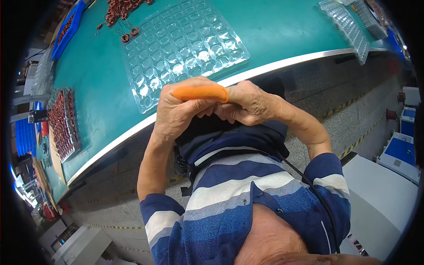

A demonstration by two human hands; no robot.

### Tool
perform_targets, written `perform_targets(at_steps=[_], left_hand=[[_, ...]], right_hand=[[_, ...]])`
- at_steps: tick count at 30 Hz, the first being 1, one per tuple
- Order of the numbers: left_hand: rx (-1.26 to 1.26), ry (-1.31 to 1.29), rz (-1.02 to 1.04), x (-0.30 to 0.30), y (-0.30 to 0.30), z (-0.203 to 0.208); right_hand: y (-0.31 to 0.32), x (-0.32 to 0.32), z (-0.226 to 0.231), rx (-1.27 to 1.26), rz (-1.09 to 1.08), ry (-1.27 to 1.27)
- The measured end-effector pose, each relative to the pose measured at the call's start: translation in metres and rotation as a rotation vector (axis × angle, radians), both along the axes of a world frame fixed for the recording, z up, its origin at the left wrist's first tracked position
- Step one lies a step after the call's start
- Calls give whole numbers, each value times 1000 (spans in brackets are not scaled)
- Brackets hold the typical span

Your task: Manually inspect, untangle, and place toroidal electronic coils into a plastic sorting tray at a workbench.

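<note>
My left grip (173,110) and my right grip (252,104) meet above my lap, just in front of the pale edge of the green surface (282,37). The orange finger cover (198,92) lies between them: my left grip has it pinched, thumb below and fingers curled over the top, while its cuffed end meets my right grip at the thumb. My right fingers are curled inward beneath; I cannot tell whether they hold anything, nor which finger or thumb fills the cover.

Just beyond my knuckles lies a clear plastic tray (185,48) of round pockets. Two reddish-brown coils (125,41) with dark wires sit at its upper left corner, near a heap of coils (121,9). Farther left are a blue bin (56,52) and a batch of red wired pieces (62,121). More clear trays (345,25) lie well apart at the right.
</note>
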State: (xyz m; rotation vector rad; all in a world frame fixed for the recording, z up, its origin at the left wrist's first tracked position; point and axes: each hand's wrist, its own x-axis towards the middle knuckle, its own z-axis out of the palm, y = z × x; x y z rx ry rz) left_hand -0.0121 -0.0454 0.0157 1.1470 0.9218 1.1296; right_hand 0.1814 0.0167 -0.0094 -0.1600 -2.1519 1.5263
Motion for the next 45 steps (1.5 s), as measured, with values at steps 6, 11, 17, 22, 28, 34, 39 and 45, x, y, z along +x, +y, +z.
perform_targets(at_steps=[6, 11, 17, 22, 28, 34, 39, 45], left_hand=[[173, 40, -5, 1, -2, -6], [295, 303, -4, 14, -2, -12], [87, -3, -49, 22, -7, -11], [42, -283, 234, 23, -13, -28], [56, -280, 384, 71, 6, -17], [144, -173, 479, 85, 4, -24], [407, 317, 694, 60, 8, -44], [720, 867, 579, 57, 22, -10]], right_hand=[[-7, -2, -15, 12, 1, 79], [-19, 10, -17, -242, 83, 6], [-28, 14, 8, -432, 151, -14], [-26, 3, -8, 258, -380, -99], [-15, -12, -30, 683, -531, -161], [0, -10, -11, 763, -500, -367], [18, 8, 5, 999, -706, -444], [19, 12, -4, 1053, -662, -522]])
